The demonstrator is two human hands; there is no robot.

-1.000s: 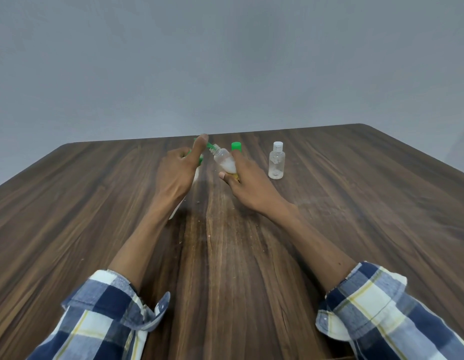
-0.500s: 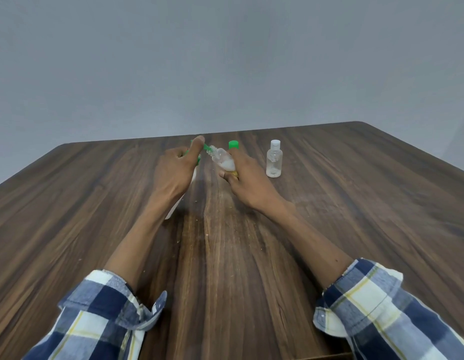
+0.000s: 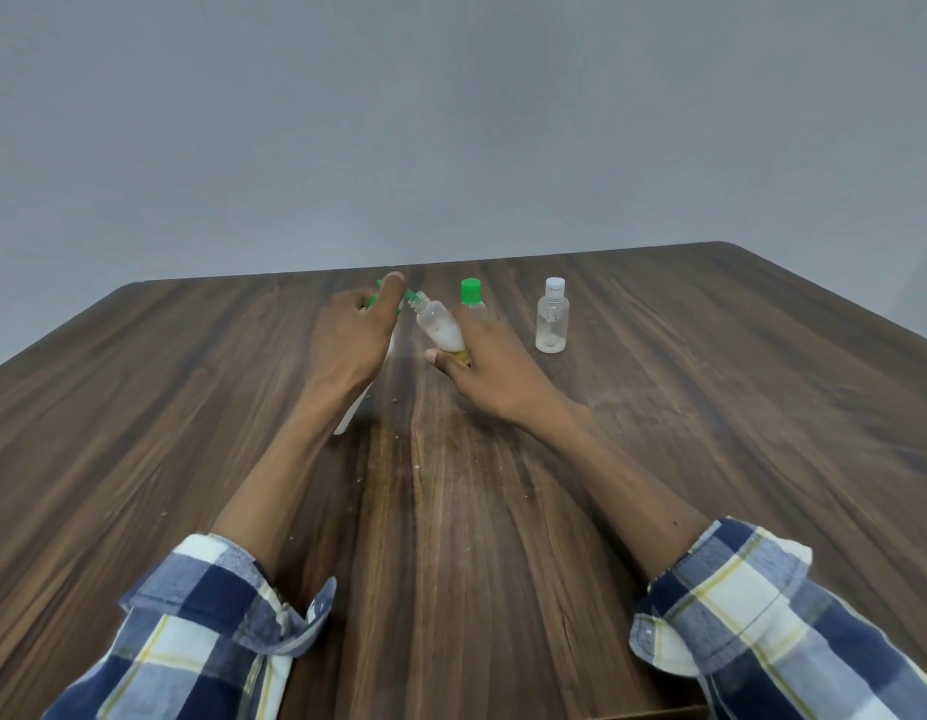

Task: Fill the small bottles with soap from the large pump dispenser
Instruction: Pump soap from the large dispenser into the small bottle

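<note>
Almost nothing has changed in the last second, and this itself is informative. The left hand point(image 3: 355, 337) stays on top of the large pump dispenser point(image 3: 353, 414), with the thumb laid over the green pump head point(image 3: 386, 299); the fingers are hidden behind the hand, so I cannot tell if they curl around it. The white body of the dispenser is seen only below the left wrist. The right hand point(image 3: 490, 363) keeps gripping a small open bottle point(image 3: 440, 327), tilted so that its mouth meets the green nozzle just right of the left thumb. White soap lies in the lower part of this bottle, and the level looks the same as one second ago, perhaps a third full.

I judge that the filling of this bottle is in progress and that more presses of the pump are needed.

Just behind the right hand stands a bottle with a green cap point(image 3: 471, 298), mostly hidden. Further to the right, well apart from both hands, a clear bottle with a white cap point(image 3: 552, 319) stands upright on the desk point(image 3: 711, 433); it seems nearly empty, so probably it waits for its turn.
</note>
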